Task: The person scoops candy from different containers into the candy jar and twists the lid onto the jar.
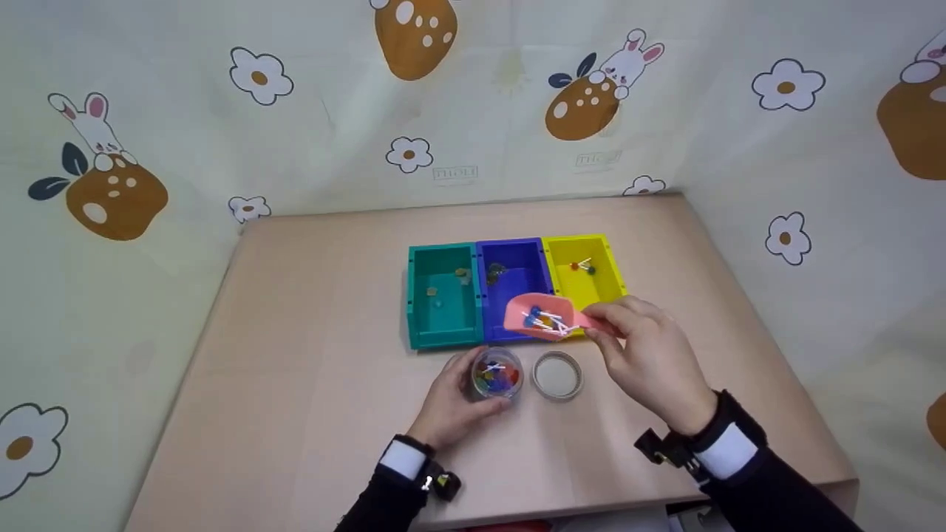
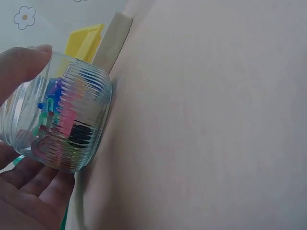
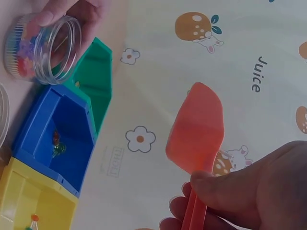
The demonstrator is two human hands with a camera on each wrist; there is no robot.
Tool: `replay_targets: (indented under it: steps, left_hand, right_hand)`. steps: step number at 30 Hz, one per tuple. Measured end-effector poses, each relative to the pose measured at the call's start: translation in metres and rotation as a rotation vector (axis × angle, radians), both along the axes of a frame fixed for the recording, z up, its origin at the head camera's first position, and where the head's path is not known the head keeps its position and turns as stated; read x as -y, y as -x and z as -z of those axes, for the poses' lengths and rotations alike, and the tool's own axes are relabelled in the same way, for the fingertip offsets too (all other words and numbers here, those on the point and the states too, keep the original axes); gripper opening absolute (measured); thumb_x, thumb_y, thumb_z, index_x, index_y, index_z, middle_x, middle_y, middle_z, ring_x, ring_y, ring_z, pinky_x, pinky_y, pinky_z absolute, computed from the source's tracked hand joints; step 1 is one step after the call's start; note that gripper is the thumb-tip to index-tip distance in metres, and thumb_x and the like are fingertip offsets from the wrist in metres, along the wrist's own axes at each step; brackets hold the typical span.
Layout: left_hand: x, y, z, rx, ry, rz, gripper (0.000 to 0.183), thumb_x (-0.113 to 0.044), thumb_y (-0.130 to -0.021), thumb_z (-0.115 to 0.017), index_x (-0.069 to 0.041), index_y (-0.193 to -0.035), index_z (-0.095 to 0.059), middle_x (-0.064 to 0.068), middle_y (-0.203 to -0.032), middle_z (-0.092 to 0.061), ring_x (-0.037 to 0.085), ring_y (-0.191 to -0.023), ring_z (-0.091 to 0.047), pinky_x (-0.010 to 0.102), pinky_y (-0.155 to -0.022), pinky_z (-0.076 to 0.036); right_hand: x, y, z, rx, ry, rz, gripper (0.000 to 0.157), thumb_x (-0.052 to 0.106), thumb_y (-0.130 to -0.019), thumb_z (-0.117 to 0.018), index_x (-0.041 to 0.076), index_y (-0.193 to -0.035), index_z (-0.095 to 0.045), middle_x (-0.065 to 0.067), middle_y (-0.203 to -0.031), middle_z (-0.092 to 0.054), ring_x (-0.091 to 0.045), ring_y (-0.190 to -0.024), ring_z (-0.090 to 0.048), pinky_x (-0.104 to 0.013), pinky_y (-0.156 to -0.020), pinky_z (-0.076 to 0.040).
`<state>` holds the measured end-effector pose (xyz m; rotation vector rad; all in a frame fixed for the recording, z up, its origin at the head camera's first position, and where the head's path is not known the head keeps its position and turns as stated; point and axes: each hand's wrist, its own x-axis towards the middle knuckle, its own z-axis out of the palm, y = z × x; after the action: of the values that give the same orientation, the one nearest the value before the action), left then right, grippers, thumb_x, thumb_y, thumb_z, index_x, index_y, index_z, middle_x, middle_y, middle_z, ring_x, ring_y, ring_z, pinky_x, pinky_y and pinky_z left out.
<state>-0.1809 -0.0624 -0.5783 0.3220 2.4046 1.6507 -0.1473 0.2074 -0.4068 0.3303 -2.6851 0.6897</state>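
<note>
My right hand [image 1: 654,358] grips the handle of a pink scoop [image 1: 519,310], held above the front of the blue and yellow bins. In the scoop lie several white sticks with blue and orange heads. My left hand [image 1: 458,403] holds a clear ribbed jar [image 2: 91,120] standing on the table, thumb on one side and fingers on the other. The jar has no lid on, and small colourful pieces and white sticks show inside it. In the right wrist view the scoop [image 3: 199,124] shows its underside, so its load is hidden there.
Behind the jar stand joined bins: green [image 1: 443,338], blue [image 1: 525,255] and yellow [image 1: 610,277]. Each contains a few small pieces; the yellow one has white sticks with coloured heads. A round lid [image 1: 558,375] lies right of the jar. Patterned cloth [image 1: 332,162] backs the table.
</note>
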Motion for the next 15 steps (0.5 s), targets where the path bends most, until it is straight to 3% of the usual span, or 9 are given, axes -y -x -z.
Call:
replay_targets:
  steps: [6,15]
  left_hand:
    - [0.000,0.000,0.000,0.014,-0.014,-0.003,0.093,-0.032,-0.085,-0.095,-0.014,-0.164,-0.049,0.012,-0.161,-0.056,0.036,-0.154,-0.050,0.057,-0.130,-0.039]
    - [0.000,0.000,0.002,0.003,-0.043,-0.002,0.094,-0.028,-0.084,-0.096,-0.012,-0.163,-0.049,0.014,-0.160,-0.056,0.036,-0.153,-0.051,0.055,-0.130,-0.039]
  right_hand:
    - [0.006,0.001,0.012,0.047,-0.058,-0.026,0.017,0.012,-0.096,-0.086,0.006,-0.112,-0.084,-0.008,-0.103,-0.080,-0.031,-0.096,-0.072,-0.050,-0.089,-0.054]
    - [0.014,0.004,0.024,0.001,-0.174,-0.060,0.016,0.014,-0.093,-0.088,0.006,-0.107,-0.085,-0.008,-0.095,-0.076,-0.031,-0.092,-0.066,-0.047,-0.085,-0.052]
